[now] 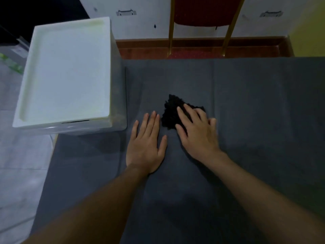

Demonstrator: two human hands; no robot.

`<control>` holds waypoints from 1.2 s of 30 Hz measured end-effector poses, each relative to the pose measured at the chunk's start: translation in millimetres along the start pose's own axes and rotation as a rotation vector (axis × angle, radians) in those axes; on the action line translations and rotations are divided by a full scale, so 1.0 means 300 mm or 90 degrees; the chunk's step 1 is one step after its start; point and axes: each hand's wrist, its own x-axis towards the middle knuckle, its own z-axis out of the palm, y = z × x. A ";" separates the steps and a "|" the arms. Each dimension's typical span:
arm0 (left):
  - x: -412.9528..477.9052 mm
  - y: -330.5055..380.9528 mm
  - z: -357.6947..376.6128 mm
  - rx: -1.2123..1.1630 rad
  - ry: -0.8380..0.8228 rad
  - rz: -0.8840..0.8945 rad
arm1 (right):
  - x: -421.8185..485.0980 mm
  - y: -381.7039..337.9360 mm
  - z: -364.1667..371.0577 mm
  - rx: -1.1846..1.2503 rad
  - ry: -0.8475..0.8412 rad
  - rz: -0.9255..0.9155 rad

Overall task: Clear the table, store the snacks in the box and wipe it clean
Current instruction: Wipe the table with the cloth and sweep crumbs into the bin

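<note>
The bench [255, 111] is the biggest thing here. A dark grey cover lies all over it, with soft folds in it.

At 10 o'clock stands the box [121, 95]. Its sides are cloudy and see-through, and a white lid [66, 73] sits shut on top. I cannot tell what is inside. One corner of the box rests on the far left part of the bench.

At 12 o'clock, past the far edge of the bench, is a red chair [205, 11] with gold legs. White cupboard doors are behind it.

Two bare arms reach in from 6 o'clock. The left grip [146, 143] lies flat on the grey cover, palm down, fingers straight and close together. It holds nothing. The right grip [197, 131] is spread wide with the fingers straight, and it presses down on the black rag [170, 111].

The rag is the smallest thing. It is crumpled, near the middle of the bench. The left fingertips are just beside it, at its 8 o'clock side.
</note>
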 end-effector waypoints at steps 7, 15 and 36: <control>0.004 0.003 -0.005 -0.009 -0.008 -0.003 | 0.361 0.112 -0.029 0.072 0.022 0.275; 0.006 0.000 -0.006 -0.016 -0.015 -0.005 | 0.274 -0.015 -0.009 0.018 -0.003 0.005; 0.006 -0.001 -0.003 -0.019 -0.006 0.005 | 0.174 0.133 -0.031 0.042 0.027 0.190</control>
